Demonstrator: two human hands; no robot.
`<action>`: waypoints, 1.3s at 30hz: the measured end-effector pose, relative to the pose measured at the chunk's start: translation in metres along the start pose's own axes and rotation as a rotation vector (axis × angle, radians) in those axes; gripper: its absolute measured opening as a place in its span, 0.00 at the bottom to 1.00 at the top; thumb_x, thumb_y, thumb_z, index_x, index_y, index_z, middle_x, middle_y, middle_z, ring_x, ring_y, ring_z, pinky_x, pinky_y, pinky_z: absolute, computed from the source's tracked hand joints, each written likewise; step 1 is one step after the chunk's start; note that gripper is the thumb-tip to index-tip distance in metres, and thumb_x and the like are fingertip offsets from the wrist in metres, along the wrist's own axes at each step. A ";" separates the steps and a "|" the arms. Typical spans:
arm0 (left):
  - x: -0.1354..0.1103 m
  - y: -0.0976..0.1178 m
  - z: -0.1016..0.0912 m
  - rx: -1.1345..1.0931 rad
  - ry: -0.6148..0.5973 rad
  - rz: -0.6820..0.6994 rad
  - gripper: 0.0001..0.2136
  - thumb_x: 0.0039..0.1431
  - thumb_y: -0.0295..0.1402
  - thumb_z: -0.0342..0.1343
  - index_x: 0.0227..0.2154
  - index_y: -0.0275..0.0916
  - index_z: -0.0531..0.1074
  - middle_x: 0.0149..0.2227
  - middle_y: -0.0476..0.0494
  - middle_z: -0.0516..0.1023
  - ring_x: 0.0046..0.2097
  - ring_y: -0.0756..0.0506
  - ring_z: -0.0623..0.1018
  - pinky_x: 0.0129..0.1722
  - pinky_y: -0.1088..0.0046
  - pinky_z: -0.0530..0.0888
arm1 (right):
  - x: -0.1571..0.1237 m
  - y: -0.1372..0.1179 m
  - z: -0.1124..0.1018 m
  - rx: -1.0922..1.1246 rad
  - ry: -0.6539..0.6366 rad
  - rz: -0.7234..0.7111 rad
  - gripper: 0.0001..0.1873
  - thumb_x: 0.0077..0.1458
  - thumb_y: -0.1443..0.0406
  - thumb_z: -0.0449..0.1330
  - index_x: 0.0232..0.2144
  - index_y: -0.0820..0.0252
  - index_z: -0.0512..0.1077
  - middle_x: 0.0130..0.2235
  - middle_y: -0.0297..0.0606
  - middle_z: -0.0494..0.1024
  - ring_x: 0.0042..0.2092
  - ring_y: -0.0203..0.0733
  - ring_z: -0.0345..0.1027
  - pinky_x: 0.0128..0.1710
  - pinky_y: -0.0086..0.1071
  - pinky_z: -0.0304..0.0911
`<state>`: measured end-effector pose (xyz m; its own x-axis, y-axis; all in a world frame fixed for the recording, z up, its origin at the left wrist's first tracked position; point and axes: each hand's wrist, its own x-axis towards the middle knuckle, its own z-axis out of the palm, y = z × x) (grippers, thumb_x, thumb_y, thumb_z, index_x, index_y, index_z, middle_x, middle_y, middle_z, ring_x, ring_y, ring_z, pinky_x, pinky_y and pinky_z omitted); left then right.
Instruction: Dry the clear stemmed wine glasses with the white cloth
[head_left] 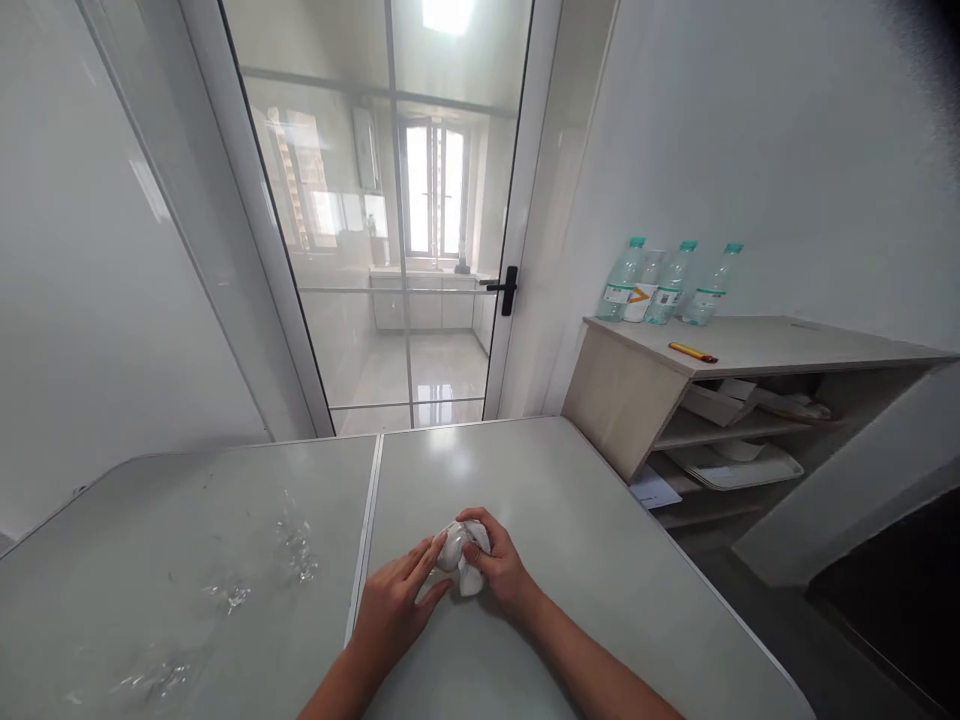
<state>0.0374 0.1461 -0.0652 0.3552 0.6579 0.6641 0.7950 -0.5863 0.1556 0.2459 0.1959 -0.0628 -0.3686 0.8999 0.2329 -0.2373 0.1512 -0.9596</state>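
A small crumpled white wad [459, 553], perhaps tissue or thin plastic, rests on the pale grey table [570, 500] near its middle seam. My right hand [501, 570] is curled round the wad from the right, fingers bent over its top. My left hand [394, 605] lies on the table to the wad's left, its fingers stretched out with the tips touching the wad. Both forearms come in from the bottom edge.
Puddles of spilled water [296, 548] glisten on the left half of the table. A low wooden shelf unit [750, 345] at the right carries three water bottles [675, 283] and a yellow pen [692, 352]. A glass door [405, 220] stands behind the table.
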 end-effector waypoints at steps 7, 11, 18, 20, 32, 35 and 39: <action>-0.008 -0.011 0.001 0.088 -0.012 -0.008 0.20 0.73 0.41 0.51 0.63 0.47 0.71 0.27 0.50 0.80 0.26 0.49 0.79 0.28 0.77 0.72 | 0.002 0.001 0.001 0.065 -0.026 0.049 0.30 0.57 0.46 0.67 0.54 0.54 0.69 0.33 0.31 0.69 0.32 0.37 0.61 0.33 0.30 0.56; -0.012 -0.022 0.001 0.068 0.037 0.042 0.19 0.73 0.39 0.51 0.63 0.49 0.71 0.30 0.49 0.82 0.28 0.50 0.80 0.30 0.78 0.72 | 0.001 -0.005 -0.001 -0.001 -0.173 0.035 0.41 0.52 0.44 0.70 0.61 0.53 0.65 0.36 0.32 0.69 0.33 0.38 0.61 0.34 0.30 0.56; -0.012 -0.023 0.001 0.069 0.023 0.038 0.21 0.71 0.35 0.53 0.65 0.51 0.69 0.32 0.48 0.83 0.30 0.48 0.82 0.31 0.76 0.74 | -0.001 -0.007 -0.009 0.047 -0.258 0.057 0.41 0.49 0.55 0.71 0.64 0.52 0.64 0.38 0.33 0.70 0.36 0.39 0.62 0.36 0.30 0.57; -0.011 -0.021 0.000 0.079 0.022 0.044 0.23 0.71 0.33 0.54 0.66 0.51 0.67 0.30 0.49 0.83 0.28 0.48 0.81 0.30 0.76 0.73 | -0.001 -0.006 -0.010 -0.039 -0.268 0.038 0.40 0.50 0.62 0.69 0.64 0.51 0.63 0.39 0.33 0.69 0.36 0.38 0.61 0.36 0.30 0.57; -0.007 -0.016 -0.007 0.105 -0.024 0.106 0.27 0.69 0.28 0.52 0.69 0.49 0.61 0.29 0.52 0.82 0.26 0.48 0.80 0.29 0.74 0.72 | 0.004 -0.003 -0.016 -0.300 -0.371 -0.020 0.43 0.47 0.69 0.68 0.65 0.51 0.64 0.43 0.34 0.73 0.38 0.39 0.64 0.39 0.32 0.62; -0.008 -0.016 -0.007 0.110 -0.020 0.102 0.27 0.69 0.28 0.53 0.69 0.48 0.62 0.28 0.52 0.81 0.26 0.47 0.79 0.28 0.73 0.71 | 0.004 -0.003 -0.015 -0.281 -0.373 -0.013 0.43 0.47 0.69 0.68 0.65 0.52 0.64 0.41 0.33 0.72 0.37 0.38 0.63 0.37 0.30 0.61; -0.008 -0.016 -0.005 0.104 -0.015 0.100 0.27 0.68 0.27 0.52 0.68 0.48 0.63 0.27 0.52 0.81 0.26 0.48 0.79 0.28 0.74 0.70 | 0.004 -0.001 -0.015 -0.271 -0.352 0.002 0.43 0.47 0.71 0.69 0.65 0.51 0.65 0.42 0.33 0.72 0.37 0.37 0.63 0.36 0.29 0.60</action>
<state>0.0192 0.1476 -0.0696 0.4419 0.6061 0.6613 0.8016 -0.5977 0.0121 0.2579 0.2052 -0.0628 -0.6636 0.7135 0.2250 -0.0088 0.2934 -0.9560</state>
